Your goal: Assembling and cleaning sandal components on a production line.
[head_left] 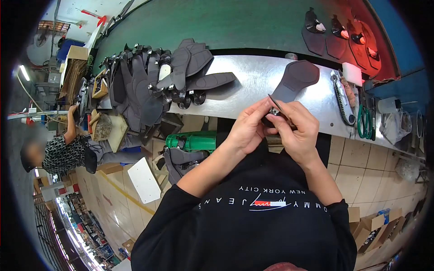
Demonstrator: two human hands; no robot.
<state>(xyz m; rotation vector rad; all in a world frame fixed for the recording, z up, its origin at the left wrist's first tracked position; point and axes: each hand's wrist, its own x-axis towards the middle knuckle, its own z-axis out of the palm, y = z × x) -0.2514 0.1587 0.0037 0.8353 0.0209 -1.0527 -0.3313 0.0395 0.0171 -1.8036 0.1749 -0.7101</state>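
Both my hands meet over the near edge of the metal table (253, 72), with their fingers closed around a small black piece with a shiny metal part (274, 111). My left hand (246, 128) pinches it from the left, and my right hand (302, 131) grips it from the right. The fingers hide most of its shape. Just beyond them lies a dark grey padded piece (300, 74) with a broad rounded end; its narrow end runs behind my fingers, and I cannot tell whether it joins the piece held.
Dark grey pads with black buckles (140, 81) are heaped on the left. At right lie a utility knife (342, 97), green-handled scissors (364, 121) and a white block (352, 73). Beyond, a green belt (253, 27) carries several pads under red light. Another person (63, 151) works at far left.
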